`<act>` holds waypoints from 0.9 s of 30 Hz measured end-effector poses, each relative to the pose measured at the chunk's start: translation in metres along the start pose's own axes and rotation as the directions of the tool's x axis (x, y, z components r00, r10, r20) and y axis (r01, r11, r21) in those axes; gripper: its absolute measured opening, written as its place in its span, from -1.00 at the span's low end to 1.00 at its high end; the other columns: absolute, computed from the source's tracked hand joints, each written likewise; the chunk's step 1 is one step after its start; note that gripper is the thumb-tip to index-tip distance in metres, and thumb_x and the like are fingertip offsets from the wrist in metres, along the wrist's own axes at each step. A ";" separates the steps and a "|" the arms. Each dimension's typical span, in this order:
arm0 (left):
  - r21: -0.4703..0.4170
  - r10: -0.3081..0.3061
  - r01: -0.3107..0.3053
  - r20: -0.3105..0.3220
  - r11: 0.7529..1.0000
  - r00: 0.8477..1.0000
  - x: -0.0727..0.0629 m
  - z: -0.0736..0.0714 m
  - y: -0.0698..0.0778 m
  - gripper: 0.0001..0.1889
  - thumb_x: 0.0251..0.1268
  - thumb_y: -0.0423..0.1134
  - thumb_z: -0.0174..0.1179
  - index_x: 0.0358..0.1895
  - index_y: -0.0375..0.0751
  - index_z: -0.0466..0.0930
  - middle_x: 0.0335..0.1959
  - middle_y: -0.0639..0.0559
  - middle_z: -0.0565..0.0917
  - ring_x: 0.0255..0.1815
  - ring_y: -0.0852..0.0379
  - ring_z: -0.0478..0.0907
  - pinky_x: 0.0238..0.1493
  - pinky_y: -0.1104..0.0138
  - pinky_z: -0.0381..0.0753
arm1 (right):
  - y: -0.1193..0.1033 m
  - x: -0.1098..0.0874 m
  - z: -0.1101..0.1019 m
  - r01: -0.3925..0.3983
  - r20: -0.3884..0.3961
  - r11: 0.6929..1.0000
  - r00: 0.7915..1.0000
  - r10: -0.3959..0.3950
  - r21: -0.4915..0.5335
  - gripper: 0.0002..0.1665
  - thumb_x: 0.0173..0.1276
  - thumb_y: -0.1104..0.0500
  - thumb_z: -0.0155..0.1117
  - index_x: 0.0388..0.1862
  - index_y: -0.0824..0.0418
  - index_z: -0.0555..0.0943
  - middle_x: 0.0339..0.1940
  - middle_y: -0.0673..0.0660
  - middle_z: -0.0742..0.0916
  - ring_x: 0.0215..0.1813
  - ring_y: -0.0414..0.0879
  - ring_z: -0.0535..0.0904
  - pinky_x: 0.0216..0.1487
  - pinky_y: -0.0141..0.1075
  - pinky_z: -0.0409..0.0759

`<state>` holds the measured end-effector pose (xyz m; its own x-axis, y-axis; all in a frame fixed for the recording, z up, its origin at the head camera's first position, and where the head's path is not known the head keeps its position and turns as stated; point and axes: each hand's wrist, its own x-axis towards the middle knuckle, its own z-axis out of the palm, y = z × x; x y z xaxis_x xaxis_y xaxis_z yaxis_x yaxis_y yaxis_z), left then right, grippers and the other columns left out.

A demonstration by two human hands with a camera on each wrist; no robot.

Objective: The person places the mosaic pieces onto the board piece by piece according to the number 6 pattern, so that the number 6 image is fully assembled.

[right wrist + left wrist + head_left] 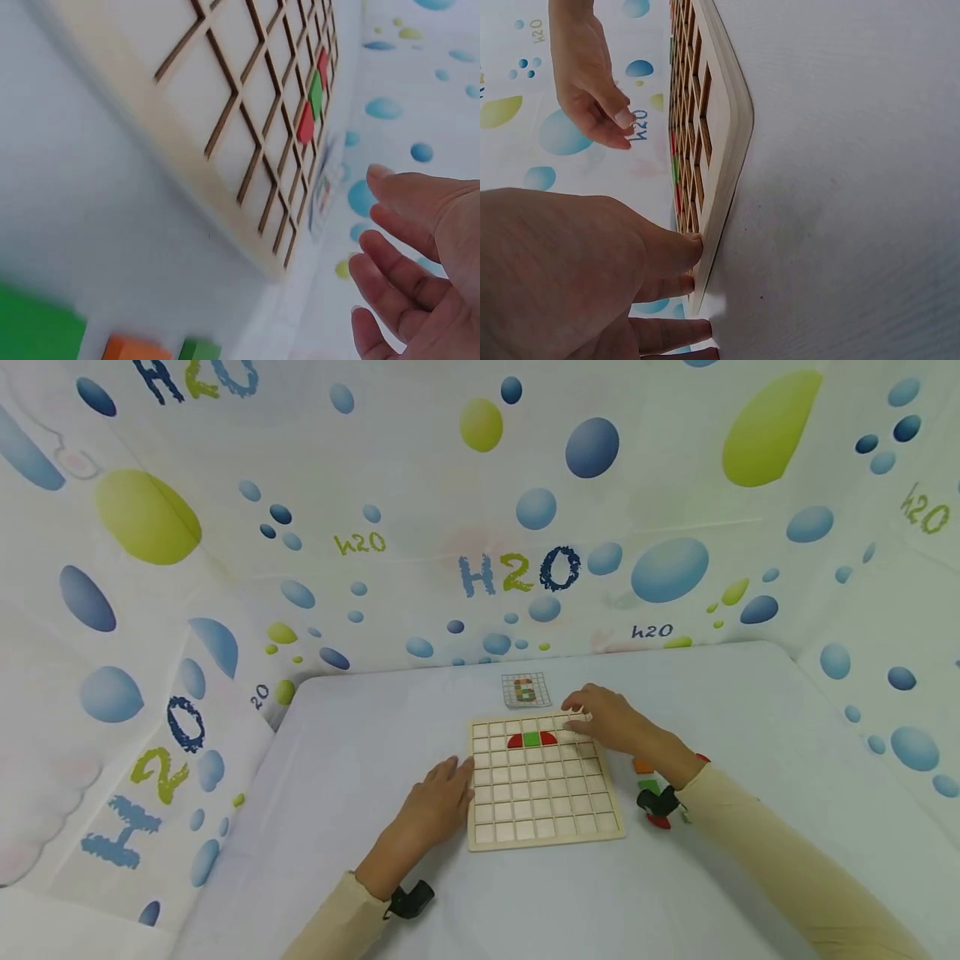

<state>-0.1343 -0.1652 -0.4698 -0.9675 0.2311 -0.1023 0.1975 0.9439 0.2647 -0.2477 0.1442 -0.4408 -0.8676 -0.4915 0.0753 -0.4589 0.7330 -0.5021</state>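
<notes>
A pale wooden grid board [546, 833] lies flat on the white table. In its second row from the far side sit a green square [532, 739] and a red rounded piece on either side of it, the right one [549, 738] and the left one [515, 742]. My left hand [441, 797] rests at the board's left edge; in the left wrist view its thumb and a finger touch the wooden rim. Over the board's far right corner hovers my right hand [606, 718], its fingers loosely bent with nothing between them, as the right wrist view shows.
Just beyond the board lies a small pattern card [527, 691] with a gridded coloured figure. Loose pieces lie right of the board, partly under my right forearm: an orange one [642, 766], a green one [649, 787] and red ones [660, 821]. Patterned cloth hangs behind the table.
</notes>
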 end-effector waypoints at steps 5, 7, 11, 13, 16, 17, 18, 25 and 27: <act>-0.006 0.007 -0.007 -0.002 1.000 1.000 0.000 0.000 -0.001 -0.44 0.69 -0.15 0.07 0.62 -0.21 0.29 0.58 -0.34 0.34 0.60 -0.32 0.30 0.39 -0.33 0.43 | 0.016 -0.015 -0.013 -0.058 -0.004 0.997 0.998 0.059 0.043 -0.60 0.51 0.16 0.40 0.24 0.28 0.64 0.08 0.22 0.68 0.13 0.14 0.60 0.17 0.07 0.62; -0.010 0.014 -0.014 -0.005 1.000 1.000 0.000 0.000 -0.002 -0.44 0.69 -0.15 0.07 0.62 -0.21 0.29 0.57 -0.35 0.34 0.59 -0.32 0.31 0.38 -0.34 0.44 | 0.023 -0.021 -0.016 -0.079 -0.003 0.996 0.997 0.080 0.042 -0.60 0.52 0.15 0.40 0.24 0.28 0.64 0.07 0.23 0.68 0.11 0.13 0.60 0.16 0.06 0.62; -0.008 0.024 -0.024 -0.011 1.000 1.000 -0.001 0.001 -0.003 -0.44 0.69 -0.16 0.07 0.62 -0.23 0.29 0.57 -0.37 0.35 0.58 -0.33 0.32 0.36 -0.35 0.45 | 0.034 -0.033 -0.020 -0.104 0.001 0.994 0.995 0.104 0.037 -0.59 0.51 0.14 0.41 0.24 0.30 0.65 0.05 0.24 0.69 0.08 0.12 0.60 0.17 0.05 0.64; -0.009 0.022 -0.022 -0.011 1.000 1.000 -0.001 0.001 -0.003 -0.44 0.69 -0.15 0.07 0.62 -0.23 0.29 0.57 -0.37 0.35 0.58 -0.33 0.32 0.36 -0.35 0.44 | 0.039 -0.038 -0.021 -0.111 0.003 0.993 0.994 0.111 0.031 -0.58 0.50 0.15 0.42 0.23 0.31 0.65 0.04 0.24 0.69 0.07 0.12 0.61 0.16 0.06 0.65; -0.010 0.022 -0.022 -0.013 1.000 1.000 -0.001 0.002 -0.003 -0.44 0.70 -0.15 0.06 0.62 -0.23 0.30 0.56 -0.37 0.35 0.58 -0.34 0.32 0.36 -0.34 0.45 | 0.047 -0.045 -0.022 -0.123 0.010 0.992 0.992 0.123 0.019 -0.59 0.49 0.16 0.43 0.22 0.31 0.66 0.01 0.22 0.70 0.06 0.11 0.61 0.15 0.05 0.67; -0.008 0.022 -0.022 -0.014 1.000 1.000 -0.001 0.002 -0.003 -0.44 0.70 -0.15 0.06 0.62 -0.23 0.30 0.56 -0.37 0.36 0.58 -0.34 0.33 0.36 -0.34 0.45 | 0.049 -0.047 -0.022 -0.124 0.014 0.992 0.992 0.123 0.014 -0.59 0.48 0.16 0.43 0.22 0.31 0.66 0.00 0.22 0.70 0.05 0.11 0.61 0.14 0.05 0.67; -0.006 0.023 -0.023 -0.015 1.000 1.000 -0.001 0.002 -0.003 -0.44 0.70 -0.15 0.06 0.62 -0.22 0.30 0.56 -0.37 0.36 0.58 -0.34 0.33 0.36 -0.34 0.45 | 0.052 -0.048 -0.022 -0.130 0.017 0.991 0.991 0.130 0.010 -0.58 0.48 0.16 0.44 0.22 0.31 0.66 0.00 0.21 0.70 0.05 0.11 0.61 0.14 0.05 0.67; 0.000 0.019 -0.019 -0.020 1.000 1.000 -0.002 0.002 -0.002 -0.44 0.69 -0.15 0.07 0.62 -0.22 0.30 0.56 -0.36 0.37 0.57 -0.33 0.33 0.36 -0.33 0.46 | 0.065 -0.059 -0.023 -0.186 0.076 0.982 0.980 0.184 0.026 -0.56 0.50 0.14 0.41 0.26 0.28 0.64 0.02 0.19 0.70 0.07 0.10 0.60 0.17 0.07 0.64; -0.001 0.017 -0.017 -0.019 1.000 1.000 -0.002 0.002 -0.002 -0.44 0.69 -0.15 0.07 0.61 -0.23 0.30 0.56 -0.36 0.36 0.58 -0.32 0.33 0.37 -0.33 0.45 | 0.066 -0.061 -0.024 -0.189 0.090 0.981 0.979 0.185 0.039 -0.56 0.49 0.13 0.41 0.25 0.29 0.64 0.02 0.20 0.70 0.05 0.10 0.59 0.15 0.07 0.64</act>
<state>-0.1326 -0.1671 -0.4718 -0.9667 0.2430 -0.0799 0.2141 0.9396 0.2671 -0.2293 0.2340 -0.4576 -0.9168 -0.3875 -0.0969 -0.2783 0.7937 -0.5409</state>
